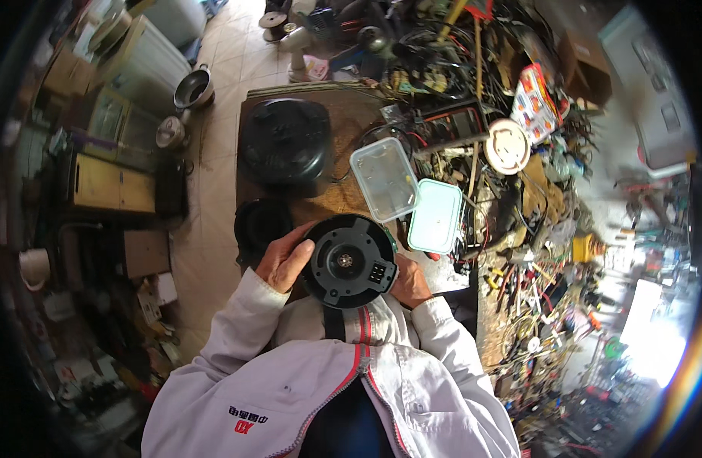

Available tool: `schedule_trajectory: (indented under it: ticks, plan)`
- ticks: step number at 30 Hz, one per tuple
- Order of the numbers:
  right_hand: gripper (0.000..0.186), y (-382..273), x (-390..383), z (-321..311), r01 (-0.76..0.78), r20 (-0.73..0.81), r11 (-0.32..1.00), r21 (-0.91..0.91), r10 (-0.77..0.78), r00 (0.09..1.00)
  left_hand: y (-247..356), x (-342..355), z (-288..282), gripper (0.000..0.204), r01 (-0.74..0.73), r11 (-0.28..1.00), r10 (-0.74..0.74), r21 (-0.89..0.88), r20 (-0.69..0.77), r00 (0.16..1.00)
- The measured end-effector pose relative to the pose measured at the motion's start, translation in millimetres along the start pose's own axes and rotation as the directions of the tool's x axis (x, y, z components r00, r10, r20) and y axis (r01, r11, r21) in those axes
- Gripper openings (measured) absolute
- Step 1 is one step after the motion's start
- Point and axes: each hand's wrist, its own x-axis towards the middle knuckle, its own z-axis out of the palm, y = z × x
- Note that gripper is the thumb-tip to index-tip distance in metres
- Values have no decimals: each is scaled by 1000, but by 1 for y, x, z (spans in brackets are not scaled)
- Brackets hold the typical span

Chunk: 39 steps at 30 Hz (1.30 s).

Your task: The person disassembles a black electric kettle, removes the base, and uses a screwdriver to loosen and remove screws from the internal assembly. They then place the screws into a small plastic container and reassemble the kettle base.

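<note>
A round black appliance base (349, 261) with a grey centre and a small connector block is held upside down close to my chest. My left hand (284, 259) grips its left rim. On its right rim my right hand (410, 282) holds it, fingers partly hidden behind the base. A black strap or cord hangs from the base's lower edge over my white jacket.
A wooden workbench (343, 195) bears a large black round appliance (284, 145), a clear plastic box (383, 179) and its pale green lid (435, 216). A black pot (258, 227) sits at the bench's left edge. Tools, wires and a white disc (507, 145) crowd the right side.
</note>
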Motion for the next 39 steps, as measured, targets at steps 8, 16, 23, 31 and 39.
schedule_trajectory:
  ticks: [8,16,23,31,39]
  plan:
    - [35,-34,-3,-4,63,3,965,255,-66,998,6,3,-25,52,105,994,-101,25,-137,985]
    - [35,-43,18,-1,92,-76,898,429,-65,995,-5,18,-69,49,116,933,-226,-342,-302,926]
    - [37,-46,27,3,146,-113,917,372,-111,987,-20,14,-114,50,184,930,-300,-319,-367,880]
    - [38,-54,33,2,169,-115,896,411,-133,984,-56,5,-167,53,102,922,-219,-373,-285,933]
    - [38,-60,40,6,217,-154,907,360,-172,973,-33,5,-137,54,148,833,-249,-532,-123,961]
